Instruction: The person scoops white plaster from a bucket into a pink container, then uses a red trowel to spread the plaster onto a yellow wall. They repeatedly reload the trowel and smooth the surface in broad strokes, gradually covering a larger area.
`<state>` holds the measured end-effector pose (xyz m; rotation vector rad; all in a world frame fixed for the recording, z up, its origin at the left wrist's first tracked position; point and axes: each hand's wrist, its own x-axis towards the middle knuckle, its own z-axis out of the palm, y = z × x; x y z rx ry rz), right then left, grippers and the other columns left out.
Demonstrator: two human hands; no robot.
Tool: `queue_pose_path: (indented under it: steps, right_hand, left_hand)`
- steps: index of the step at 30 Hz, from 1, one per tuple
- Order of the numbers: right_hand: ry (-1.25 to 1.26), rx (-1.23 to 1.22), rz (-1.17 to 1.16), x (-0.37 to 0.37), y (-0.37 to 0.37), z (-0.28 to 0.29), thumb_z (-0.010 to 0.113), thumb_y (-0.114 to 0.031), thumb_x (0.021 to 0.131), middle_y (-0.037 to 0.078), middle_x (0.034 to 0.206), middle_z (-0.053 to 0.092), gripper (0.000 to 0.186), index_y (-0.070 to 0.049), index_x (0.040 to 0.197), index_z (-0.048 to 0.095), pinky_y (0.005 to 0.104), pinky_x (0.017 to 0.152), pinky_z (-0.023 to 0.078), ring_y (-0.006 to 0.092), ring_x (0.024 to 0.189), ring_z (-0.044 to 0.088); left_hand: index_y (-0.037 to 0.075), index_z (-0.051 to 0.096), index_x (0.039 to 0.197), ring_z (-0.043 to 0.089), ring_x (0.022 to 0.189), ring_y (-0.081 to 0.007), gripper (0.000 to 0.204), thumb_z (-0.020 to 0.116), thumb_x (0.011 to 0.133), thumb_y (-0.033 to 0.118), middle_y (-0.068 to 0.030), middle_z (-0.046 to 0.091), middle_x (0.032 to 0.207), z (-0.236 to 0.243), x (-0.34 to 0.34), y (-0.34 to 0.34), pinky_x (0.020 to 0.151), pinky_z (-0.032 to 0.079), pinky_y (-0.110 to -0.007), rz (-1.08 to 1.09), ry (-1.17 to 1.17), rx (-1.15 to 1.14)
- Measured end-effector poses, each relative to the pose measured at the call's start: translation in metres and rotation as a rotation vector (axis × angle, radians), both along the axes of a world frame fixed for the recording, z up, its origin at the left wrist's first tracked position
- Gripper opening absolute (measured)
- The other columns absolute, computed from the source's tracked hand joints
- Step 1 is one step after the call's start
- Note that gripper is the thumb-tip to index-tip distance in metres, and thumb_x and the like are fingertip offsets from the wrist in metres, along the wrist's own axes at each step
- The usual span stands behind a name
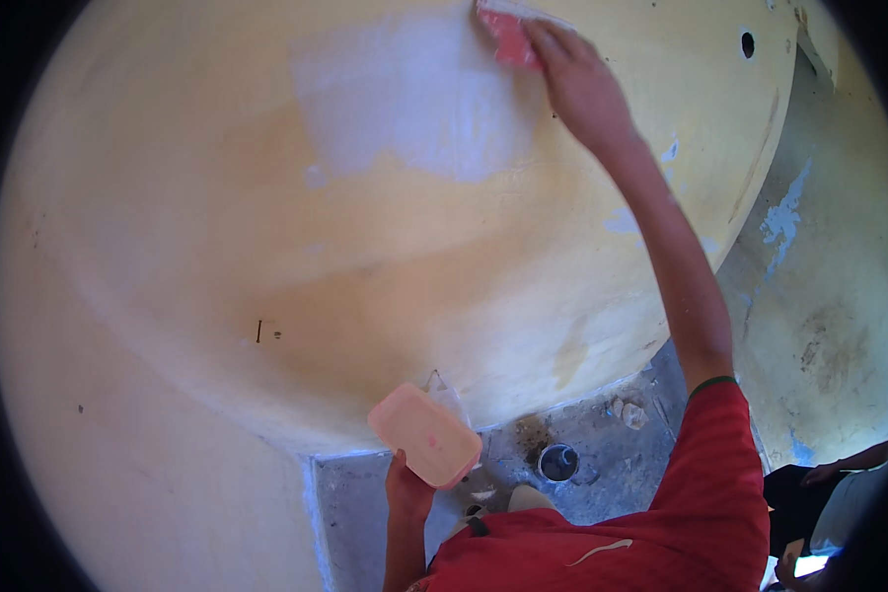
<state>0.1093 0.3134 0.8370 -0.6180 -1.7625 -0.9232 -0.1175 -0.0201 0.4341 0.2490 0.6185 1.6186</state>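
Note:
My right hand (567, 74) is raised high on the cream wall (197, 217), closed on a pink wide-bladed scraper (503, 32) that lies against the surface at the upper right of a pale whitish patch (385, 94). Low in the view, my left hand (407, 483) grips a pink rectangular board (424, 432) with a pale top face, held out in front of the wall's lower part.
Below, the grey floor (365, 513) holds a bucket (558, 462) and some crumpled debris (629, 412). A stained wall (799, 316) with flaking patches stands at the right. Another person's arm (853, 464) and dark clothing show at the lower right.

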Motion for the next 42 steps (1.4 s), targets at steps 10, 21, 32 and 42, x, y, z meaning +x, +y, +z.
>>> queue_pose_path:
  steps: [10, 21, 32, 42]
  right_hand:
    - [-0.136, -0.383, 0.059, -0.009, -0.034, -0.127, 0.049, 0.000, 0.087, 0.017, 0.134, 0.056, 0.047, -0.006, 0.133, 0.055, 0.0449, 0.104, 0.047, 0.0351, 0.126, 0.054]
    - [-0.241, -0.323, -0.011, -0.029, -0.035, -0.206, 0.051, -0.001, 0.087, 0.014, 0.137, 0.055, 0.050, -0.005, 0.136, 0.054, 0.0413, 0.103, 0.047, 0.0301, 0.128, 0.052]
    - [-0.138, 0.081, -0.024, -0.065, -0.003, 0.006, 0.050, -0.004, 0.088, 0.018, 0.131, 0.057, 0.045, -0.001, 0.133, 0.052, 0.0450, 0.101, 0.048, 0.0373, 0.120, 0.055]
    - [-0.194, -0.201, 0.134, -0.083, -0.048, -0.111, 0.052, -0.007, 0.087, 0.020, 0.131, 0.055, 0.047, 0.002, 0.133, 0.050, 0.0433, 0.099, 0.050, 0.0372, 0.122, 0.053]
  left_hand:
    - [0.007, 0.033, 0.151, 0.048, 0.134, -0.0327, 0.066, 0.056, 0.098, 0.039, -0.0124, 0.047, 0.147, -0.001, 0.015, -0.009, 0.108, 0.042, -0.051, 0.060, -0.042, -0.013]
    - [0.002, 0.042, 0.143, 0.057, 0.123, -0.0294, 0.053, 0.047, 0.103, 0.036, -0.0144, 0.054, 0.138, -0.004, 0.014, -0.012, 0.099, 0.049, -0.045, 0.101, 0.223, 0.001]
    - [0.007, 0.032, 0.151, 0.049, 0.133, -0.0328, 0.066, 0.054, 0.099, 0.039, -0.0124, 0.047, 0.147, 0.002, -0.009, -0.024, 0.108, 0.043, -0.051, 0.105, 0.160, -0.010]
    - [0.005, 0.032, 0.151, 0.049, 0.133, -0.0327, 0.065, 0.053, 0.099, 0.037, -0.0127, 0.047, 0.147, -0.007, -0.027, -0.036, 0.108, 0.043, -0.051, 0.146, 0.225, -0.022]
